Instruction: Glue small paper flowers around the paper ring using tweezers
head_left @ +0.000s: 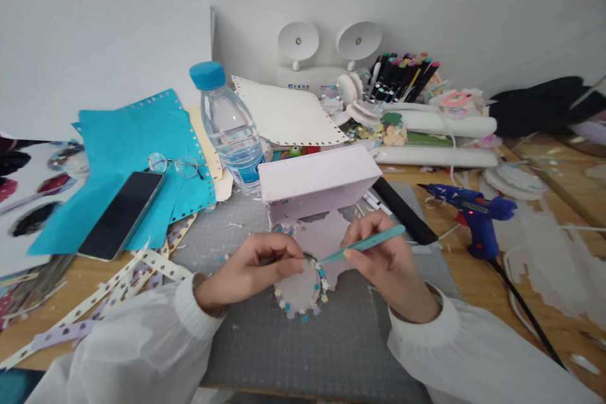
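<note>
A round white disc (296, 290), its edge ringed with small blue, white and lilac paper flowers, is held up over the grey cutting mat (303, 353). My left hand (265, 265) pinches the disc's upper rim between thumb and fingertips. Teal tweezers (374, 241) lie in the closed fingers of my right hand (383, 271), their tips at the flowers on the disc's upper right edge. Whether the tips grip a flower is too small to tell. Behind the disc stand an irregular pale sheet (326, 240) and an open-fronted white card box (322, 177).
A water bottle (231, 132) stands behind the mat's left part. Blue paper (118, 145) carries a phone (123, 214) and glasses (175, 165). To the right sits a blue glue gun (473, 208), its cord trailing forward. Markers (402, 79) stand at the back.
</note>
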`<state>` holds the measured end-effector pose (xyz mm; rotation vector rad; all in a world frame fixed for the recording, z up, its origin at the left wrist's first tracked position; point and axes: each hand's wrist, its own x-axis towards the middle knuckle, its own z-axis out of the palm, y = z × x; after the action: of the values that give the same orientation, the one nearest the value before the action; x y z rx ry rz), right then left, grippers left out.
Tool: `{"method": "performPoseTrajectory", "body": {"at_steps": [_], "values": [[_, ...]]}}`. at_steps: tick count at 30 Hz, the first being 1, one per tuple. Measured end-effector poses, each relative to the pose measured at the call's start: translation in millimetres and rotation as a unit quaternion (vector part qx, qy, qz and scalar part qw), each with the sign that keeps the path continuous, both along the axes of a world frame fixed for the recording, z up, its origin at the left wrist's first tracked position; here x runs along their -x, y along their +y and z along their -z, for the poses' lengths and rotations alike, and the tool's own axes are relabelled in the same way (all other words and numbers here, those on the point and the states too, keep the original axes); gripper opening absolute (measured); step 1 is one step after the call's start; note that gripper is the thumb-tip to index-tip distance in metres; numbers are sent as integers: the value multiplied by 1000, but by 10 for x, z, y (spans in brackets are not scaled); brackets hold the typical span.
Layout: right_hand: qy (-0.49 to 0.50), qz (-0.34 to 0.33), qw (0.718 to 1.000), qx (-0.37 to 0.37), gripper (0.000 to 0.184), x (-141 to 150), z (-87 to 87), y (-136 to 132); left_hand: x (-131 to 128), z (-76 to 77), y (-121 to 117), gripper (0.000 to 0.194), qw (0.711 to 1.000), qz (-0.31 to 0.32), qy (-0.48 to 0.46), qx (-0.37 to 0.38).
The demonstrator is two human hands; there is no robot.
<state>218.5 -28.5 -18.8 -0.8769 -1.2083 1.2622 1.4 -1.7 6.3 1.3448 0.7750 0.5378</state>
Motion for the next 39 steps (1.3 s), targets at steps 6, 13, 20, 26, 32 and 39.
{"method": "performPoseTrajectory", "body": {"at_steps": [6, 13, 20, 26, 32, 39], "values": [[122, -56, 983, 127, 28, 22, -9, 14, 20, -1, -9, 27, 1000, 14, -21, -6], [161, -61, 974, 149, 29, 28, -15, -7, 29, -14, -9, 26, 999, 19, -22, -20], [106, -67, 980, 152, 26, -6, 28, -34, 37, -1, -16, 24, 999, 20, -23, -21], [96, -76, 981, 150, 22, -23, 21, -42, 39, 11, -23, 22, 999, 23, -18, -17], [102, -75, 983, 134, 22, -11, 7, -26, 23, 27, -37, 21, 1000, 19, -22, -11], [70, -56, 989, 116, 21, -20, 37, -30, 10, 38, -29, 22, 1000, 18, -10, -11]]}}
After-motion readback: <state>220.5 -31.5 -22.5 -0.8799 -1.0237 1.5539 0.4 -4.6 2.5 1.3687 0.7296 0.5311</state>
